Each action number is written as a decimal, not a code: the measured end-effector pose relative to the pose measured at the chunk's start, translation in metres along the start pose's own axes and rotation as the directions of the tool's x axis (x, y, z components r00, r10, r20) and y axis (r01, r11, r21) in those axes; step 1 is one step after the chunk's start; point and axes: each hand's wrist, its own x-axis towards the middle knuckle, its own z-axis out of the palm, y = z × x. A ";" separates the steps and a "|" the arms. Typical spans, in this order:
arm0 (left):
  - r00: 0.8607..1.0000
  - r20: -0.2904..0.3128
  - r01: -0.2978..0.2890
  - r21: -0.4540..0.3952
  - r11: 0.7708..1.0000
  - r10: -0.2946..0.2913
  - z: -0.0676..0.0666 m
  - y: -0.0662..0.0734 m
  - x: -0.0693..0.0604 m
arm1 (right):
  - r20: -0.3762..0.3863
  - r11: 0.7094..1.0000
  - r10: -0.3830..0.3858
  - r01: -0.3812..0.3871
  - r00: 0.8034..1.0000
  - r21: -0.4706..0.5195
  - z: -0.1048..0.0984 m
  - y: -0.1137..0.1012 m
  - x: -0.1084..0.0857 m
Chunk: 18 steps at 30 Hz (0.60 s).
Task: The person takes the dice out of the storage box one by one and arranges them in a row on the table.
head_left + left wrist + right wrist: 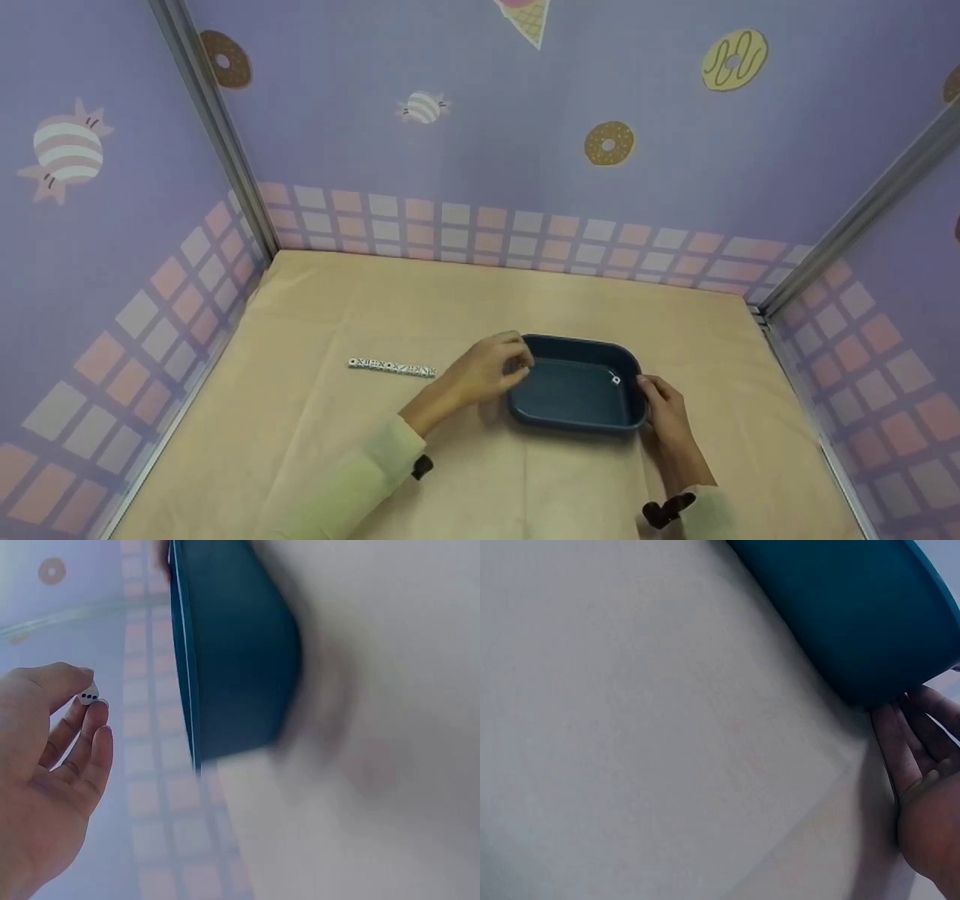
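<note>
In the left wrist view, a white die (89, 695) with dark pips is pinched between the thumb and fingertips of my left hand (491, 367). That hand is above the left end of a dark blue rectangular container (570, 429), which sits on the table. My right hand (667, 412) holds the container's right end, thumb at the rim and fingers against the outer wall, low down in the right wrist view. Inside the container, towards its right side, lies a small white die (616, 380); a faint mark beside it is too small to tell.
A straight row of white dice (391, 367) lies on the table left of my left hand. The table has a beige cloth (322, 450). Purple printed walls (480, 150) with metal corner posts (225, 142) stand around it.
</note>
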 end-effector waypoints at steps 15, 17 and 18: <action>0.961 -0.045 0.276 0.181 0.944 -0.272 -0.103 -0.097 -0.118 | 0.025 1.000 -0.004 0.004 1.000 0.020 0.000 -0.003 -0.003; 0.952 -0.063 0.306 0.203 0.930 -0.299 -0.111 -0.109 -0.130 | 0.014 1.000 -0.012 0.012 1.000 0.012 0.000 0.001 -0.002; 0.946 -0.069 0.323 0.213 0.922 -0.316 -0.115 -0.115 -0.137 | 0.010 1.000 -0.016 0.016 1.000 0.011 0.000 0.001 -0.003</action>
